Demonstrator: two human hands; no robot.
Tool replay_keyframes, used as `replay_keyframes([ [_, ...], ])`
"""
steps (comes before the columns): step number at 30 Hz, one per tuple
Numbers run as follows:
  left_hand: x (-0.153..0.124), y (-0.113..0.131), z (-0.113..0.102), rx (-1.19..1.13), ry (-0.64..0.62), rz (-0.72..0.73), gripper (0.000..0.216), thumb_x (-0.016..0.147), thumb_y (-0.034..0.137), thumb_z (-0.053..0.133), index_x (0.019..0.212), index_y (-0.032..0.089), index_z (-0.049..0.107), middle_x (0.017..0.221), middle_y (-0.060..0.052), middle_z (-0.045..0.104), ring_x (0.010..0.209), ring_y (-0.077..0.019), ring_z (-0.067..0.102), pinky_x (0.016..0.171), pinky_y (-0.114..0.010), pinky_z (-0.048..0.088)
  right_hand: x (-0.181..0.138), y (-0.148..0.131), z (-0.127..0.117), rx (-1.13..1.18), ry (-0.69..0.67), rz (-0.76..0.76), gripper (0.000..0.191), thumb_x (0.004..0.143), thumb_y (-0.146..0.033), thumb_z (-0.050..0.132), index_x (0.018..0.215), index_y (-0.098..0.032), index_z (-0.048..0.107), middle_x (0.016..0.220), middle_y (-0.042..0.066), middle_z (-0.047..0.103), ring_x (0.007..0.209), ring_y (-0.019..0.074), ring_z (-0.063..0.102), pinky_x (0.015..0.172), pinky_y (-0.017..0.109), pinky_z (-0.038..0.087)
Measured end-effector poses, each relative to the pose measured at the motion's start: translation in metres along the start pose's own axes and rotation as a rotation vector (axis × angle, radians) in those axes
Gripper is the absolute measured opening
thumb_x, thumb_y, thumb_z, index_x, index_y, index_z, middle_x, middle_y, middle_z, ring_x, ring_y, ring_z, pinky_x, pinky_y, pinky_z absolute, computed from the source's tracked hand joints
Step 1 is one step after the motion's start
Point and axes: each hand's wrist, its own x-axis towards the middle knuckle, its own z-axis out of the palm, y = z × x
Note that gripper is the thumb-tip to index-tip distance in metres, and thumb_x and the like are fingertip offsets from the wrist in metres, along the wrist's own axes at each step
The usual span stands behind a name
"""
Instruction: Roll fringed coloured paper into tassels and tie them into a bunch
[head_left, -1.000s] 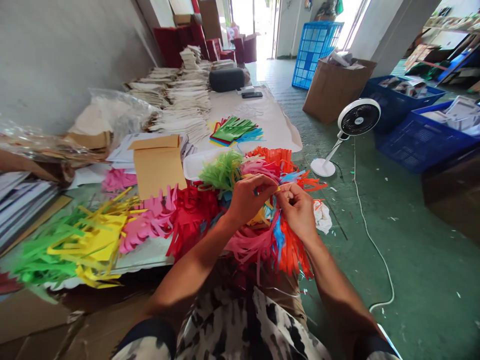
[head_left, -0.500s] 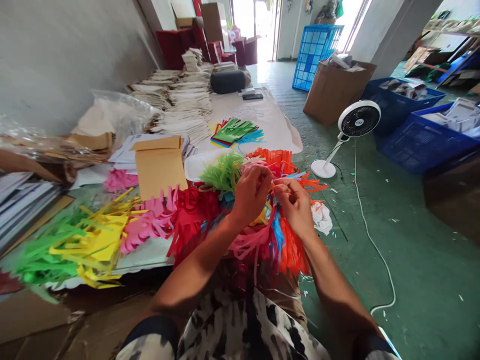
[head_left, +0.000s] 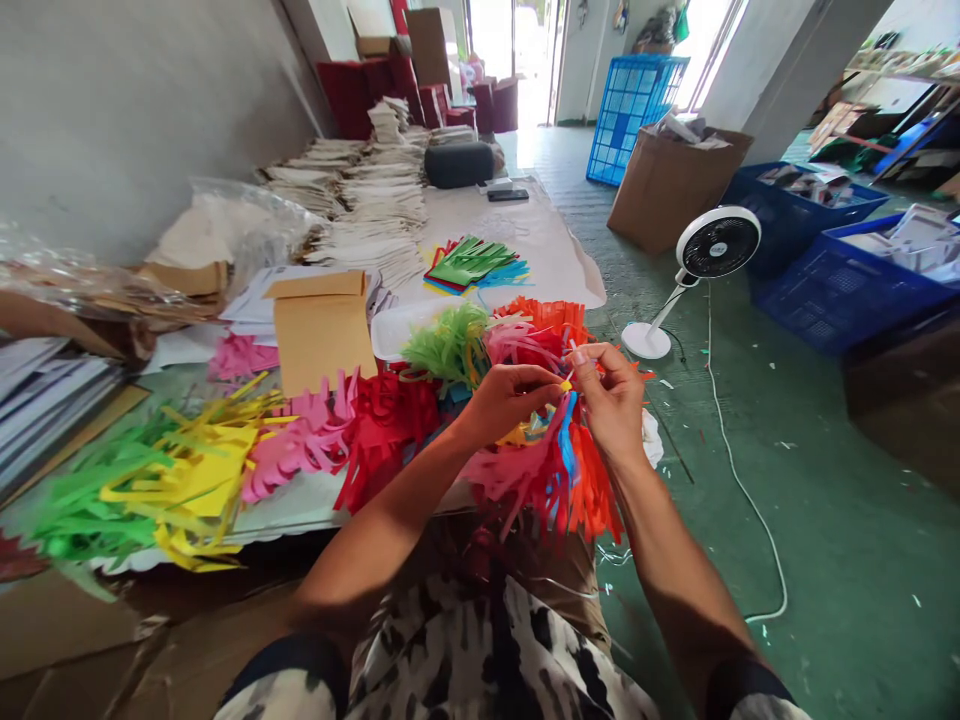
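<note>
Over the table's right edge, my left hand (head_left: 517,398) pinches near the small yellow top of a paper tassel (head_left: 568,440). Blue strips hang straight down below that top. My right hand (head_left: 613,405) is closed at the same spot, with a thin pale strand by its thumb and index finger. Pink fringe (head_left: 514,475) and orange fringe (head_left: 592,495) spread beneath the hands; which strips belong to the held tassel I cannot tell. Just beyond my left hand lies a light green fringe bundle (head_left: 450,345), with red-orange fringe (head_left: 551,318) behind.
On the table's left lie green (head_left: 97,500), yellow (head_left: 214,470), pink (head_left: 304,435) and red fringed paper (head_left: 386,430). A brown envelope (head_left: 322,335) and flat fringed sheets (head_left: 476,262) are farther back. A white fan (head_left: 718,243) stands on the floor at right, its cable (head_left: 724,420) trailing nearby.
My right hand has risen slightly and turned, its fingers now higher. My left hand has lowered a little and moved right, so the yellow top and blue strips show more clearly.
</note>
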Motion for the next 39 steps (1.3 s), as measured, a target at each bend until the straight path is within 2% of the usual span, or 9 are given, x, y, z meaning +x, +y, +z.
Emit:
replay_keyframes([
  [4, -0.01, -0.003, -0.002, 0.155, 0.086, 0.034, 0.037, 0.086, 0.052, 0.08, 0.088, 0.015, 0.081, 0.073, -0.001, 0.071, 0.062, -0.0099, 0.055, 0.058, -0.022, 0.041, 0.001, 0.01, -0.003, 0.013, 0.039, 0.008, 0.029, 0.094, -0.051, 0.072, 0.088, -0.024, 0.074, 0.088, 0.001, 0.073, 0.077, 0.0162, 0.062, 0.067, 0.028, 0.047],
  [9, -0.023, -0.015, 0.001, 0.256, 0.096, 0.007, 0.035, 0.091, 0.049, 0.071, 0.09, 0.015, 0.079, 0.073, 0.0, 0.07, 0.064, -0.0109, 0.056, 0.063, -0.023, 0.041, -0.002, 0.022, 0.004, 0.202, -0.003, 0.136, 0.029, 0.092, -0.051, 0.076, 0.087, -0.023, 0.072, 0.073, -0.002, 0.069, 0.052, 0.0095, 0.04, 0.051, 0.025, 0.03],
  [16, -0.038, -0.016, -0.044, 0.774, 0.037, -0.182, 0.075, 0.103, 0.07, 0.042, 0.058, 0.015, 0.069, 0.05, 0.001, 0.046, 0.051, -0.0107, 0.042, 0.054, -0.027, 0.024, 0.0, 0.026, 0.004, 0.19, -0.039, 0.167, 0.032, 0.089, -0.052, 0.079, 0.084, -0.022, 0.068, 0.059, -0.006, 0.055, 0.051, 0.0091, 0.038, 0.051, 0.025, 0.026],
  [20, -0.031, -0.009, -0.077, 1.234, 0.176, -0.098, 0.043, 0.105, 0.048, 0.053, 0.087, 0.021, 0.081, 0.081, -0.006, 0.072, 0.071, -0.0198, 0.065, 0.06, -0.03, 0.034, -0.001, 0.026, 0.007, 0.111, -0.05, 0.122, 0.031, 0.092, -0.052, 0.075, 0.084, -0.022, 0.069, 0.059, -0.005, 0.055, 0.054, 0.0105, 0.043, 0.055, 0.027, 0.031],
  [22, -0.024, -0.009, -0.089, 1.382, 0.197, -0.019, 0.025, 0.103, 0.032, 0.057, 0.102, 0.023, 0.081, 0.1, -0.008, 0.075, 0.087, -0.024, 0.069, 0.063, -0.032, 0.039, -0.002, 0.026, 0.009, 0.092, -0.051, 0.131, 0.032, 0.091, -0.052, 0.075, 0.084, -0.022, 0.069, 0.059, -0.005, 0.055, 0.054, 0.0112, 0.044, 0.055, 0.027, 0.033],
  [26, -0.013, -0.012, -0.109, 1.527, 0.129, 0.093, 0.025, 0.099, 0.015, 0.055, 0.109, 0.021, 0.077, 0.109, -0.012, 0.074, 0.105, -0.027, 0.068, 0.075, -0.035, 0.047, -0.003, 0.026, 0.011, 0.064, -0.039, 0.137, 0.03, 0.091, -0.05, 0.074, 0.084, -0.022, 0.069, 0.059, -0.005, 0.055, 0.055, 0.0116, 0.045, 0.057, 0.028, 0.035],
  [32, -0.007, -0.013, -0.12, 1.611, 0.007, 0.129, 0.026, 0.098, 0.014, 0.058, 0.116, 0.021, 0.076, 0.092, -0.009, 0.075, 0.091, -0.0258, 0.069, 0.076, -0.037, 0.046, -0.003, 0.029, 0.012, 0.046, -0.021, 0.121, 0.026, 0.092, -0.046, 0.073, 0.084, -0.021, 0.07, 0.062, -0.005, 0.057, 0.057, 0.0113, 0.047, 0.058, 0.027, 0.036],
  [35, -0.004, -0.012, -0.117, 1.651, -0.055, 0.148, 0.023, 0.096, 0.012, 0.061, 0.107, 0.02, 0.079, 0.096, -0.011, 0.075, 0.095, -0.0293, 0.069, 0.078, -0.04, 0.045, -0.003, 0.028, 0.014, 0.056, -0.045, 0.119, 0.027, 0.092, -0.046, 0.073, 0.084, -0.021, 0.07, 0.061, -0.005, 0.056, 0.056, 0.0113, 0.046, 0.058, 0.027, 0.035],
  [39, -0.006, -0.008, -0.112, 1.601, 0.039, 0.237, 0.033, 0.1, 0.013, 0.055, 0.126, 0.023, 0.074, 0.108, -0.01, 0.075, 0.098, -0.0277, 0.069, 0.081, -0.041, 0.044, -0.004, 0.026, 0.015, 0.063, -0.064, 0.114, 0.029, 0.093, -0.048, 0.073, 0.085, -0.021, 0.069, 0.06, -0.005, 0.055, 0.056, 0.011, 0.045, 0.058, 0.027, 0.035],
])
